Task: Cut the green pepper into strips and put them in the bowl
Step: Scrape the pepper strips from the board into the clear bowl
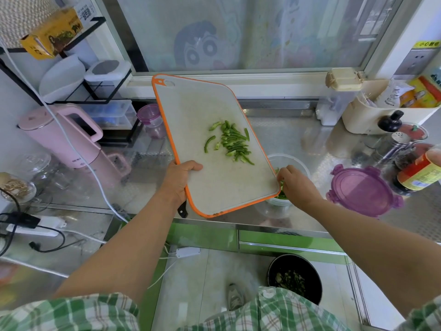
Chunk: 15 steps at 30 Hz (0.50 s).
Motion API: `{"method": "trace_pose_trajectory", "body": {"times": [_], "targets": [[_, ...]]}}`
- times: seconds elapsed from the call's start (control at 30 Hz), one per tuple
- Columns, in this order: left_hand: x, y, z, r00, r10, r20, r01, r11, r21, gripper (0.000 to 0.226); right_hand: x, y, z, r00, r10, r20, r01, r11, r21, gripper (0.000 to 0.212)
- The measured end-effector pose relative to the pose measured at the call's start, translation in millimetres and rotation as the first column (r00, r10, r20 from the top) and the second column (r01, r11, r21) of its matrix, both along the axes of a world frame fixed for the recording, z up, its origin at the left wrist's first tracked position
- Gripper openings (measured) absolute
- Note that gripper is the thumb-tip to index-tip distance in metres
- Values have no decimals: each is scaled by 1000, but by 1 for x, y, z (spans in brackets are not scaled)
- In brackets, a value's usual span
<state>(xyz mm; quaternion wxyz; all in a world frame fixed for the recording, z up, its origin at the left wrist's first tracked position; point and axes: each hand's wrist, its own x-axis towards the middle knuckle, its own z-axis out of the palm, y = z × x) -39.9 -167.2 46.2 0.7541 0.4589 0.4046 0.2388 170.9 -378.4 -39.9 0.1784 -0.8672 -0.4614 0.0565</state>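
between your hands, the cutting board is lifted off the steel surface and tipped, its near right corner hanging over the bowl. your left hand clamps the board's left edge, thumb on top and fingers under. a black knife handle pokes out beneath that hand. your right hand sits at the low corner, fingers curled down over the bowl among green bits; you cannot tell whether they pinch any.

the pepper strips lie in a loose heap mid-board, beyond both hands and nearer the right one. the heap's long axis runs down toward that low corner, so the next move probably wants a right-hand sweep along it.

the strips are thin, glossy and slightly curved. the board is matt pale plastic with an orange rim, and the bowl is clear, round and thin-walled. a purple lid lies just right of your right hand.
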Motion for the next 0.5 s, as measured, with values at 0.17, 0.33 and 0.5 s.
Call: {"method": "trace_pose_trajectory", "body": {"times": [0.17, 0.33, 0.5], "targets": [[0, -2, -4, 1000, -16, -4, 16, 1000, -18, 39, -5, 38, 26, 996, -46, -83, 64, 970, 236, 22], [-2, -4, -5, 999, -47, -24, 46, 999, -25, 55, -15, 86, 50, 962, 65, -265, 22, 950, 312, 55], [-1, -5, -6, 996, -91, -23, 90, 995, -37, 55, -14, 113, 55, 967, 60, -246, -7, 978, 211, 66]]}}
